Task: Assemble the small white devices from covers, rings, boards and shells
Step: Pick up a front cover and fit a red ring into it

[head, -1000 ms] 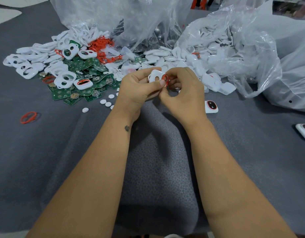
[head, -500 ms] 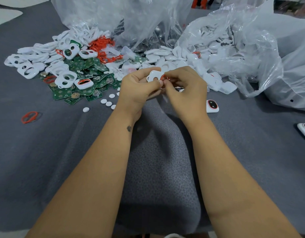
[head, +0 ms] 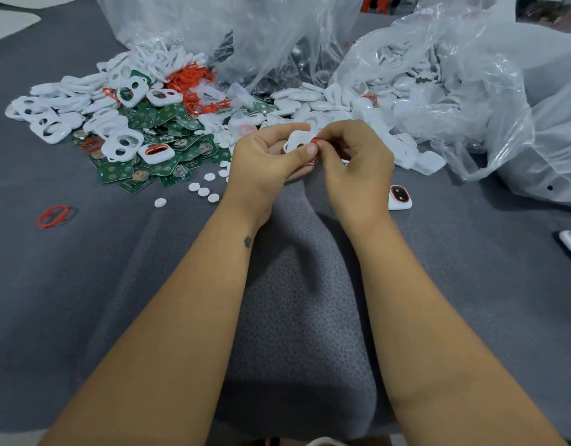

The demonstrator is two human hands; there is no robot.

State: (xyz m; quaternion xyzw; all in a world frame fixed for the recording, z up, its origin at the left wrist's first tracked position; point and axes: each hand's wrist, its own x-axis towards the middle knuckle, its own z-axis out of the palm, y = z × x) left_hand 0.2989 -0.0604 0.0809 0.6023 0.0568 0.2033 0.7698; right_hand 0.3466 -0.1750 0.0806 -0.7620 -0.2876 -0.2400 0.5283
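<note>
A grey-clothed desk (head: pixel 84 300) carries clear plastic bags (head: pixel 438 75) at the far side and, far left, a heap of white covers (head: pixel 120 146), green boards (head: pixel 149 115) and red rings (head: pixel 189 78). Just near of the heaps, the left hand (head: pixel 264 162) grips a white cover (head: pixel 297 141) while the right hand (head: pixel 354 162) pinches a red ring (head: pixel 314 140) against the cover's right edge. The ring seems set to seat leftward into the cover, with open cloth near of both hands.

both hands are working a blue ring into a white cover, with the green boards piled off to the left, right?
Not quite: the ring is red-orange, not blue, as the head view shows. Both hands, left and right, hold it at the white cover; green boards lie left.
</note>
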